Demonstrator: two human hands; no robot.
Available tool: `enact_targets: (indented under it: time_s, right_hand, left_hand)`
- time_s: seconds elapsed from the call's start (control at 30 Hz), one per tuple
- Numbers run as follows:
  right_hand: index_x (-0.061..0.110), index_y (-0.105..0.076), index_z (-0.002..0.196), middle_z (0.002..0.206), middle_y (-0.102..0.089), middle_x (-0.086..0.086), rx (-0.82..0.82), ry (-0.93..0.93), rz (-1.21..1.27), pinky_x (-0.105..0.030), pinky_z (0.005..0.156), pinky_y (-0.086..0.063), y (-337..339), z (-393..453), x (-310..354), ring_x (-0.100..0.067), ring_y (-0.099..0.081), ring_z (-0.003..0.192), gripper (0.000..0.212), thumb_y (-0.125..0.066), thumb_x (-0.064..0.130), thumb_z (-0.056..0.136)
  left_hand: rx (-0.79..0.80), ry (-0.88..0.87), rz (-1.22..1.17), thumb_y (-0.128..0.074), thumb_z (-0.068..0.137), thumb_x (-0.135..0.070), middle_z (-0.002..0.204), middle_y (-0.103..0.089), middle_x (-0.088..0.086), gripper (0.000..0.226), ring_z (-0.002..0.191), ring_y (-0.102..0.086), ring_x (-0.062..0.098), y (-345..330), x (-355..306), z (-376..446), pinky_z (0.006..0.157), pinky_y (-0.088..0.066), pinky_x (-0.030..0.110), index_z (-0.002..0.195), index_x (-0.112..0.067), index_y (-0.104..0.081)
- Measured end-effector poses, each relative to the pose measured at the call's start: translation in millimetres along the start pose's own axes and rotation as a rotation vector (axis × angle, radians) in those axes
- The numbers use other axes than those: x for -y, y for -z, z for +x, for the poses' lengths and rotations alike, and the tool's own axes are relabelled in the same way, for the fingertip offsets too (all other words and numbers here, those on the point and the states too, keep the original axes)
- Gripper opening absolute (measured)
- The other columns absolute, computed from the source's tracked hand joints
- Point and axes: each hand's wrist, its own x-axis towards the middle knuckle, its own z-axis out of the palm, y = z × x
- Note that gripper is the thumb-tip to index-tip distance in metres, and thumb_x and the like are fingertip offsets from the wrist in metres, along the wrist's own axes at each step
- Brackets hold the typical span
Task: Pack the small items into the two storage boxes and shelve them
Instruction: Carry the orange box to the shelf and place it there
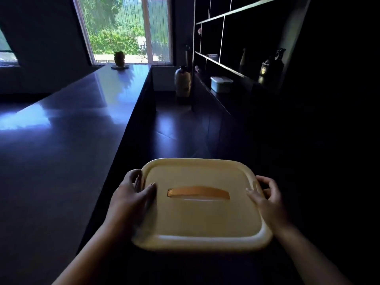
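Already lidded, the cream storage box sits in the lower centre of the head view, carried between both hands: the left hand grips its left edge, the right hand its right edge, fingers curled over the rim. Its orange handle runs left to right. The shelf unit lies toward the upper right, where a white box already rests, so the right hand is nearer.

no readable text, bottle label too blurred
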Motion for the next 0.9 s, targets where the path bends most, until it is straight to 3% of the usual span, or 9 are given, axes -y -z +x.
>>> enact_targets:
  time_s: [0.2,0.37,0.57,0.77,0.83,0.9]
  right_hand:
    - [0.011,-0.053,0.118,0.098,-0.056,-0.023,0.011,0.018,-0.001,-0.053,0.077,-0.052,-53.7,125.8,10.0,-0.039,-0.059,0.084,0.036,-0.067,0.002,0.085]
    - [0.009,-0.053,0.117,0.101,-0.057,-0.027,0.047,0.017,-0.016,-0.054,0.077,-0.053,-99.5,234.9,14.2,-0.045,-0.061,0.088,0.036,-0.067,0.002,0.085]
    - [0.014,-0.05,0.119,0.109,-0.056,-0.023,0.184,0.001,-0.07,-0.05,0.078,-0.055,-173.6,348.9,44.9,-0.043,-0.06,0.096,0.045,-0.073,0.005,0.081]
    - [0.019,-0.051,0.12,0.11,-0.056,-0.018,0.269,-0.015,-0.109,-0.047,0.077,-0.056,-260.6,458.1,56.4,-0.037,-0.062,0.095,0.061,-0.082,0.004,0.07]
    - [0.021,-0.052,0.12,0.11,-0.056,-0.018,0.247,-0.013,-0.084,-0.049,0.075,-0.057,-291.7,493.1,57.1,-0.036,-0.063,0.092,0.061,-0.082,0.005,0.07]
    - [0.021,-0.053,0.12,0.109,-0.057,-0.017,0.223,-0.011,-0.068,-0.051,0.076,-0.057,-321.3,527.8,61.7,-0.036,-0.063,0.092,0.06,-0.082,0.006,0.07]
  left_hand:
    - [0.012,-0.024,0.031,-0.076,0.077,-0.035,0.099,-0.066,-0.001,0.049,0.09,-0.063,0.018,-40.4,-5.0,134.4,0.081,-0.051,0.036,0.121,-0.029,-0.055]
    - [-0.032,-0.002,0.012,-0.079,0.073,-0.036,0.097,-0.068,-0.004,0.052,0.091,-0.064,0.015,-69.5,-5.7,234.9,0.084,-0.052,0.039,0.12,-0.029,-0.057]
    - [-0.082,0.083,-0.072,-0.087,0.061,-0.037,0.102,-0.069,0.004,0.069,0.095,-0.065,0.018,-77.0,-1.4,346.0,0.091,-0.05,0.04,0.122,-0.026,-0.057]
    - [-0.117,0.116,-0.149,-0.094,0.046,-0.031,0.099,-0.069,0.004,0.088,0.09,-0.066,0.015,-83.5,17.8,471.3,0.086,-0.052,0.035,0.124,-0.017,-0.057]
    - [-0.118,0.1,-0.173,-0.093,0.05,-0.024,0.094,-0.069,0.002,0.084,0.085,-0.067,0.013,-85.4,22.2,520.3,0.078,-0.051,0.029,0.125,-0.017,-0.056]
    - [-0.107,0.094,-0.176,-0.092,0.052,-0.022,0.095,-0.069,0.002,0.081,0.087,-0.066,0.014,-86.7,24.2,571.6,0.08,-0.051,0.03,0.125,-0.019,-0.056]
